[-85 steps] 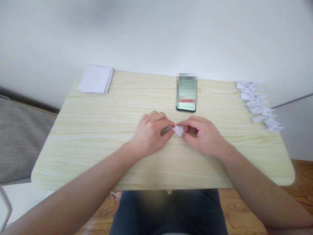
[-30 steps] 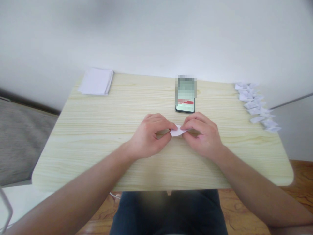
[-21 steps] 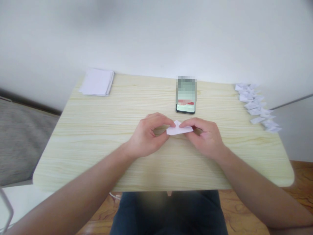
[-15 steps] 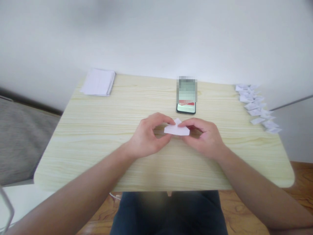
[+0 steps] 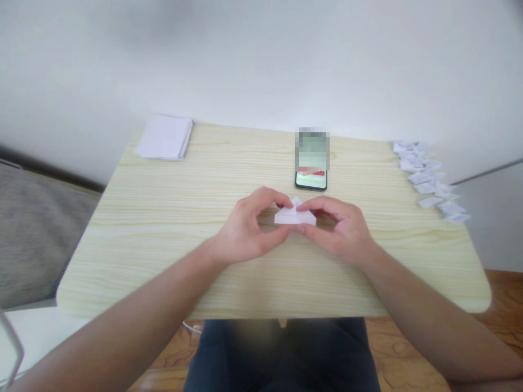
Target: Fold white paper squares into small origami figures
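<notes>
A small folded white paper piece with a pointed top sits between my two hands above the middle of the light wooden table. My left hand pinches its left side with thumb and fingers curled. My right hand pinches its right side the same way. Both thumbs meet below the paper's lower edge.
A phone lies screen-up just beyond my hands. A stack of white paper sheets rests at the table's far left corner. Several small folded paper pieces are scattered along the far right edge. A grey seat stands to the left.
The paper went from a small crumpled wedge to a wider flat shape with a peak, spread between both hands. My fingers shifted slightly along its edges; hands stayed in place.
</notes>
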### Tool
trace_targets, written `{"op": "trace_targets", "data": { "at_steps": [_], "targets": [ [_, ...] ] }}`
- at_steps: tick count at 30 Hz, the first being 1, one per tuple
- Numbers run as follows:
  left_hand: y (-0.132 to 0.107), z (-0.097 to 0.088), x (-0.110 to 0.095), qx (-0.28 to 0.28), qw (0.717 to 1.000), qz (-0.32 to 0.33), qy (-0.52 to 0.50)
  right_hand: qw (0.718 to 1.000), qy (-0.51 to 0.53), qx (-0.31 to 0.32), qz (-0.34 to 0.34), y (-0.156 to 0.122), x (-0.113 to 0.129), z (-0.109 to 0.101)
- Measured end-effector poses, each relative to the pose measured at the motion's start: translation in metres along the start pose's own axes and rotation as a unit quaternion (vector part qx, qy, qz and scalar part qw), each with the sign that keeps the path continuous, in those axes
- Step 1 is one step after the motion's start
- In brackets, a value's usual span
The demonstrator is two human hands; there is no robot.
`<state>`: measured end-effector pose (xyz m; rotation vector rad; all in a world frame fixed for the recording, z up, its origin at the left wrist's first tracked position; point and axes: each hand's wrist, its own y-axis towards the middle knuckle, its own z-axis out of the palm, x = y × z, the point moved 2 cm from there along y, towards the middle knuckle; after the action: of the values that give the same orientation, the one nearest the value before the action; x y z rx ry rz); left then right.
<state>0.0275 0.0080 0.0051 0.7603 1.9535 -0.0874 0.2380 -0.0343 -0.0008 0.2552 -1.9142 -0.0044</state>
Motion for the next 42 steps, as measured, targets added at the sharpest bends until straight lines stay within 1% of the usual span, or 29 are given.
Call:
{"op": "trace_targets", "data": {
  "at_steps": [8, 14, 23, 28, 37, 42],
  "targets": [
    [-0.0005, 0.0011, 0.0007, -0.002, 1.0, -0.005, 0.0, 1.0, -0.002, -0.004, -0.008, 0.0008, 0.0023, 0.0009],
    [-0.0002, 0.0018, -0.0002, -0.003, 1.0, -0.012, 0.002, 0.998, 0.059, -0.001, 0.024, 0.0015, 0.0035, 0.0035],
    [-0.0009, 0.0026, 0.0012, -0.005, 1.0, -0.01, -0.012, 0.986, 0.162, 0.018, 0.038, 0.0005, -0.0037, 0.0062],
    [-0.0009, 0.0023, 0.001, -0.007, 1.0, -0.006, -0.017, 0.978, 0.199, 0.025, 0.052, 0.0004, -0.0053, 0.0077],
    [0.0005, -0.0005, -0.0011, 0.017, 1.0, -0.007, -0.014, 0.977, 0.2, 0.034, 0.069, -0.0007, -0.0033, 0.0086],
    [0.0006, 0.0004, -0.0008, 0.01, 1.0, -0.002, -0.01, 0.976, 0.206, 0.028, 0.059, -0.0003, -0.0037, 0.0088]
  ]
}}
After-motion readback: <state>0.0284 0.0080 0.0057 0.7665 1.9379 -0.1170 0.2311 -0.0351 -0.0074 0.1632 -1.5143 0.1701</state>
